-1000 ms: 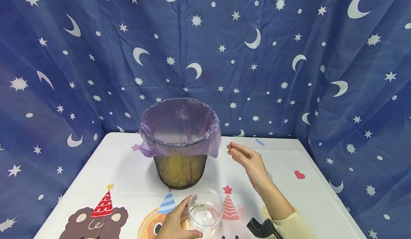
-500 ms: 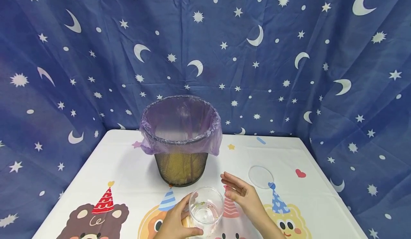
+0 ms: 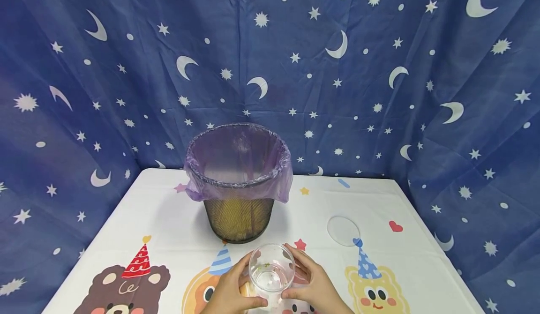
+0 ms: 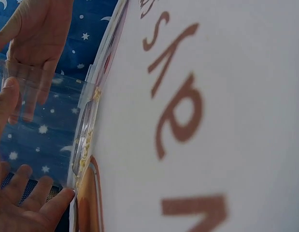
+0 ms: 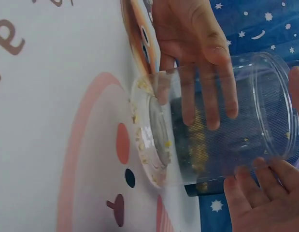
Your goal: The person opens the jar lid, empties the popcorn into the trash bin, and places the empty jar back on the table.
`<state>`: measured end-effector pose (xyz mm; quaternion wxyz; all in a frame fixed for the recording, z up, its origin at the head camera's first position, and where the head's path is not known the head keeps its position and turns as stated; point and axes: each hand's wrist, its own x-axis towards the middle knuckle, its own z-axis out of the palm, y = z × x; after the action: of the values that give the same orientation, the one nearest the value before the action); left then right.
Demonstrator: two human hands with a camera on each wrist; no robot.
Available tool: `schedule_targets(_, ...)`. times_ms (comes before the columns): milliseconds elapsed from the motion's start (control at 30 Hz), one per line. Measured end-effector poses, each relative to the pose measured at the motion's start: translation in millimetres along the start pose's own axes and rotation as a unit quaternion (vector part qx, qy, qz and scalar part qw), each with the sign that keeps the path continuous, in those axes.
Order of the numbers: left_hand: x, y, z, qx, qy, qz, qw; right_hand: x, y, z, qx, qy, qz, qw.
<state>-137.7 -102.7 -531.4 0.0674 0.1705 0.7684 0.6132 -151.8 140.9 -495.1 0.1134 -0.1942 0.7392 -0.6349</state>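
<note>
A clear plastic jar (image 3: pixel 272 268) stands upright and uncovered at the front middle of the table, between my two hands. Small yellowish crumbs (image 5: pixel 135 118) show around its base in the right wrist view. My left hand (image 3: pixel 234 286) grips the jar's left side, thumb in front and fingers round the back. From the right, my right hand (image 3: pixel 314 283) holds the opposite side, its thumb near the front and its fingertips at the rim. Through the transparent wall (image 4: pixel 43 125), the left wrist view shows the right hand's fingers.
Behind the jar stands a black mesh wastebasket (image 3: pixel 238 220) lined with a purple bag (image 3: pixel 278 183). A clear round lid-like disc (image 3: pixel 343 231) lies on the right part of the table. The white tablecloth (image 3: pixel 160 211) has printed cartoon animals; a blue starry curtain (image 3: pixel 270 47) hangs behind.
My right hand has come from above the disc, down and left, to the jar's right side. The disc is now fully visible. My left hand keeps its place on the jar.
</note>
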Motion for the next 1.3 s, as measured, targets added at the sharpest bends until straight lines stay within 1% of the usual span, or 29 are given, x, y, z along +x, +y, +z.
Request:
schedule_targets(133, 0.6, -1.6, 1.0, 0.003, 0.001, 0.004, 1.0000, -1.0, 2.0, 3.2, -0.002, 0.015, 0.018, 1.000)
schedule_targets(267, 4.3, -0.9, 3.1, 0.004, 0.003, 0.003, 1.0000, -1.3, 3.4, 0.9, 0.003, 0.027, 0.027, 0.999)
schedule_targets(367, 11.0, 2.0, 6.0, 0.008, -0.001, 0.005, 1.0000, -1.5, 3.7, -6.3, 0.007, 0.031, 0.031, 0.999)
schedule_targets(467, 20.1, 6.0, 9.6, 0.009, -0.007, 0.009, 0.9999, -0.6, 2.3, -15.5, 0.002, 0.032, 0.024, 0.999)
schedule_targets(500, 23.7, 7.1, 10.9, 0.012, -0.008, 0.013, 0.9998, 0.2, 2.5, -19.1, -0.007, 0.033, 0.016, 0.999)
schedule_targets(600, 35.9, 11.0, 15.8, 0.020, -0.007, 0.020, 0.9996, 3.5, 1.6, -30.6, -0.030, 0.043, -0.005, 0.999)
schedule_targets(700, 50.0, 14.9, 21.2, 0.027, -0.007, 0.024, 0.9993, 7.4, 1.3, -45.0, -0.045, 0.051, -0.016, 0.998)
schedule_targets(900, 83.8, 19.7, 33.6, 0.028, -0.005, 0.030, 0.9991, 19.1, 0.6, -77.3, -0.063, 0.043, -0.041, 0.996)
schedule_targets(967, 95.0, 19.3, 37.7, 0.034, 0.000, 0.034, 0.9988, 23.6, 1.9, -87.4, -0.064, 0.037, -0.041, 0.996)
schedule_targets(1100, 113.7, 16.5, 45.2, 0.053, 0.012, 0.036, 0.9979, 31.4, 6.2, -104.9, -0.061, 0.022, -0.027, 0.998)
schedule_targets(1300, 141.3, 16.9, 53.6, 0.057, 0.018, 0.039, 0.9974, 44.0, 9.7, -128.0, -0.069, 0.031, -0.012, 0.997)
